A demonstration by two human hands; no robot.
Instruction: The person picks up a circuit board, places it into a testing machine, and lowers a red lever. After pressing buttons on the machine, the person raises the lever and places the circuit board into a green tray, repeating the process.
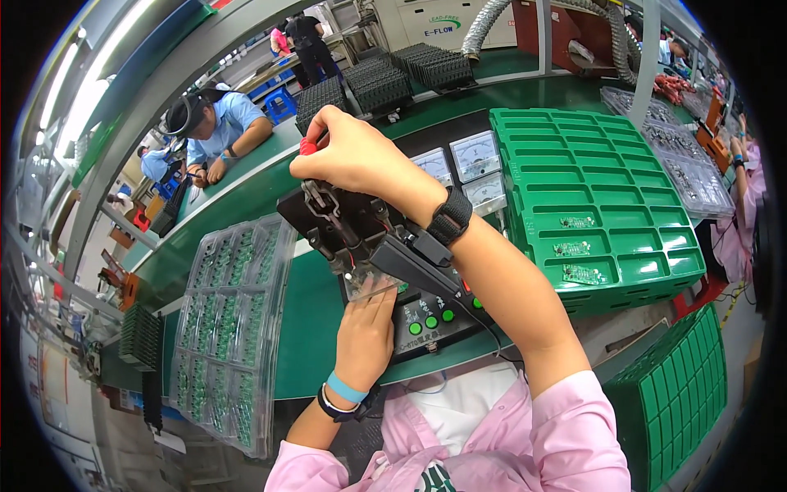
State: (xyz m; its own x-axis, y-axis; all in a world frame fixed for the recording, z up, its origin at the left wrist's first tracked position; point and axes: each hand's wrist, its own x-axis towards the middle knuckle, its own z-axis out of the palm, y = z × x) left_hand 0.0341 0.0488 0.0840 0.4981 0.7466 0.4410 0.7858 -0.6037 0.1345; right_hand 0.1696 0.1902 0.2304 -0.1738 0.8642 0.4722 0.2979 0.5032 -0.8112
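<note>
My right hand (365,156) is closed on the red handle (307,148) of a metal toggle clamp (321,201), which stands on a black test fixture (438,332) with green buttons. Below it, my left hand (366,336) reaches in with its fingers stretched out together, lying flat by a clear plastic plate (366,283) under the clamp. Its fingertips are partly hidden by that plate. A bit of green circuit board (402,289) shows beside them. A black block (416,264) hangs below my right wrist, in front of the fixture.
Left of the fixture lies a clear tray (287,262) of circuit boards. At right, a stack of green trays (689,271) has several boards (580,273) in its top one. Panel meters (475,156) stand behind my right forearm. Black racks (377,82) line the back; a co-worker (225,127) sits far left.
</note>
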